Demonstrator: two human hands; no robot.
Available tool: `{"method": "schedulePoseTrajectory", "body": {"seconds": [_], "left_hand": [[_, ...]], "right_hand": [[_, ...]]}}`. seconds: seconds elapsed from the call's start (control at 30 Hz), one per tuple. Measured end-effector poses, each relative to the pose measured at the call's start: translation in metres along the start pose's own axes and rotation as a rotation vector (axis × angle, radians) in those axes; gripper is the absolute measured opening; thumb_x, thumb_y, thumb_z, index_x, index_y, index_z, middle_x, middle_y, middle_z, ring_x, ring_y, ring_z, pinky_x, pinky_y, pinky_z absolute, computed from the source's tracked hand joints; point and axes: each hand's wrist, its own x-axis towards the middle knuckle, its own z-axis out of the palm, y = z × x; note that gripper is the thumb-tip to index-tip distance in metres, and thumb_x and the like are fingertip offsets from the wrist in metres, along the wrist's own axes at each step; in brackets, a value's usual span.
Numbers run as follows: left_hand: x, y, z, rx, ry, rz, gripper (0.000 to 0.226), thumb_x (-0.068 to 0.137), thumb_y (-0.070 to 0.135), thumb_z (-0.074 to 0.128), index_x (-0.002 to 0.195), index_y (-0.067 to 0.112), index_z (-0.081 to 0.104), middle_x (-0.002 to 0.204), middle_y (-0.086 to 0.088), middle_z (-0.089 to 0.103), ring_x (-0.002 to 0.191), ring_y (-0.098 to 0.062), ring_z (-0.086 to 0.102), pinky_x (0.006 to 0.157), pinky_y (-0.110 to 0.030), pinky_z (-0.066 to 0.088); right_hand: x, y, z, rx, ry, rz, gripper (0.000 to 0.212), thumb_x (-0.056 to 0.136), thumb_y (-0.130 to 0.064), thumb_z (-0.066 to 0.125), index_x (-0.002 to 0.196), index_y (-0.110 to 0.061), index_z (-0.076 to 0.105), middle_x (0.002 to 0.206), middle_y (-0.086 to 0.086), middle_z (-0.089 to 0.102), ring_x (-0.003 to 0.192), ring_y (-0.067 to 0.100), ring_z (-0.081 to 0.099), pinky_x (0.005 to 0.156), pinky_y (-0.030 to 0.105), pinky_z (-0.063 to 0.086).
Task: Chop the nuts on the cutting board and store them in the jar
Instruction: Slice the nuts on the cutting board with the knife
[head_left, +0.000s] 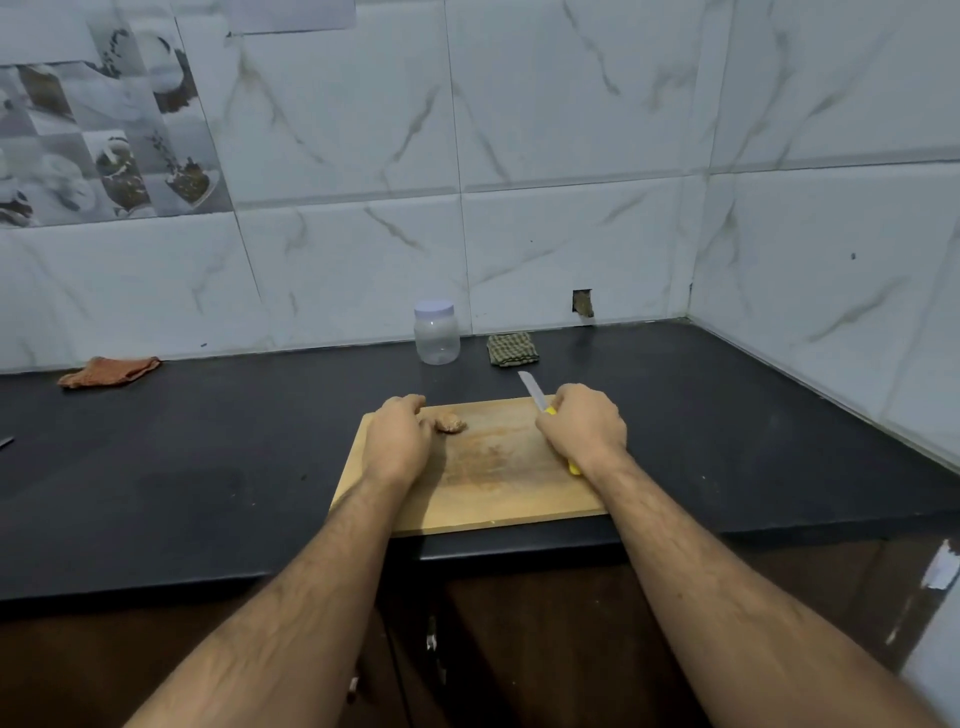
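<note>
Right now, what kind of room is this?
Most likely a home kitchen: a dark countertop backed by marble-look wall tiles, with a wooden cutting board where the right hand grips a knife.

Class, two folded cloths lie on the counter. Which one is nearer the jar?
The green checked cloth, lying just right of the jar by the wall. The orange cloth lies far off to the left.

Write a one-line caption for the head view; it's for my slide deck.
Right hand grips a yellow-handled knife while the left hand rests by nuts on the wooden cutting board.
</note>
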Motion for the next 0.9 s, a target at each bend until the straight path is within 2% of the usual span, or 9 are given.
{"method": "schedulePoseTrajectory", "body": {"seconds": [0.07, 0.13, 0.3, 0.43, 0.57, 0.7, 0.83, 0.9], "left_hand": [[0.006, 0.002, 0.001, -0.010, -0.062, 0.017, 0.041, 0.096, 0.017, 0.056, 0.137, 0.013, 0.056, 0.138, -0.005, 0.058, 0.129, -0.023, 0.052, 0.106, -0.034, 0.040], [0.011, 0.004, 0.002, -0.003, -0.104, 0.022, 0.042, 0.096, 0.021, 0.058, 0.138, 0.013, 0.055, 0.139, -0.004, 0.058, 0.130, -0.022, 0.052, 0.107, -0.035, 0.040], [0.020, 0.011, 0.007, 0.025, -0.168, -0.008, 0.036, 0.096, 0.034, 0.058, 0.125, 0.015, 0.064, 0.122, -0.003, 0.068, 0.113, -0.022, 0.060, 0.093, -0.035, 0.049], [0.026, 0.012, 0.013, 0.039, -0.235, 0.006, 0.026, 0.095, 0.037, 0.060, 0.112, 0.022, 0.071, 0.110, 0.002, 0.072, 0.101, -0.017, 0.064, 0.090, -0.036, 0.053], [0.026, 0.007, 0.011, -0.071, -0.272, -0.003, 0.021, 0.090, 0.033, 0.069, 0.108, 0.024, 0.073, 0.105, 0.004, 0.072, 0.103, -0.012, 0.064, 0.090, -0.032, 0.051], [0.017, 0.003, 0.004, -0.193, -0.340, 0.007, 0.030, 0.084, 0.033, 0.077, 0.112, 0.022, 0.072, 0.094, 0.009, 0.071, 0.088, -0.002, 0.062, 0.077, -0.020, 0.045], [0.009, -0.003, -0.001, -0.206, -0.417, 0.064, 0.040, 0.084, 0.034, 0.077, 0.121, 0.021, 0.069, 0.114, 0.004, 0.070, 0.097, -0.005, 0.060, 0.084, -0.021, 0.042], [0.007, -0.004, -0.002, -0.214, -0.431, 0.078, 0.041, 0.085, 0.033, 0.076, 0.124, 0.021, 0.069, 0.118, 0.007, 0.069, 0.098, -0.003, 0.058, 0.082, -0.017, 0.041]], "right_hand": [[-0.004, -0.009, 0.007, 0.082, -0.041, -0.018, 0.006, 0.083, -0.022, 0.058, 0.087, -0.018, 0.060, 0.083, -0.001, 0.062, 0.077, 0.021, 0.060, 0.059, 0.032, 0.047], [-0.008, -0.015, 0.016, 0.130, -0.080, -0.035, 0.005, 0.083, -0.021, 0.058, 0.086, -0.018, 0.056, 0.083, -0.001, 0.062, 0.076, 0.020, 0.060, 0.061, 0.034, 0.049], [-0.013, -0.020, 0.027, 0.122, -0.120, -0.030, 0.007, 0.087, -0.029, 0.056, 0.091, -0.025, 0.052, 0.083, -0.005, 0.062, 0.077, 0.019, 0.060, 0.059, 0.032, 0.044], [-0.017, -0.021, 0.030, 0.091, -0.097, -0.041, 0.005, 0.090, -0.033, 0.054, 0.092, -0.028, 0.052, 0.086, -0.008, 0.061, 0.082, 0.021, 0.059, 0.062, 0.032, 0.044], [-0.018, -0.022, 0.026, 0.059, -0.124, -0.077, 0.004, 0.090, -0.029, 0.053, 0.087, -0.026, 0.055, 0.083, -0.007, 0.060, 0.082, 0.022, 0.058, 0.063, 0.032, 0.042], [-0.023, -0.027, 0.019, 0.004, -0.210, -0.120, 0.012, 0.087, -0.027, 0.054, 0.075, -0.023, 0.054, 0.077, -0.005, 0.060, 0.078, 0.022, 0.059, 0.062, 0.033, 0.046], [-0.040, -0.032, 0.009, -0.099, -0.247, -0.204, 0.010, 0.094, -0.028, 0.051, 0.088, -0.022, 0.057, 0.087, -0.002, 0.062, 0.083, 0.022, 0.057, 0.066, 0.033, 0.041], [-0.049, -0.033, 0.006, -0.124, -0.244, -0.235, 0.010, 0.095, -0.026, 0.050, 0.089, -0.022, 0.057, 0.085, -0.002, 0.060, 0.082, 0.021, 0.054, 0.067, 0.032, 0.039]]}}
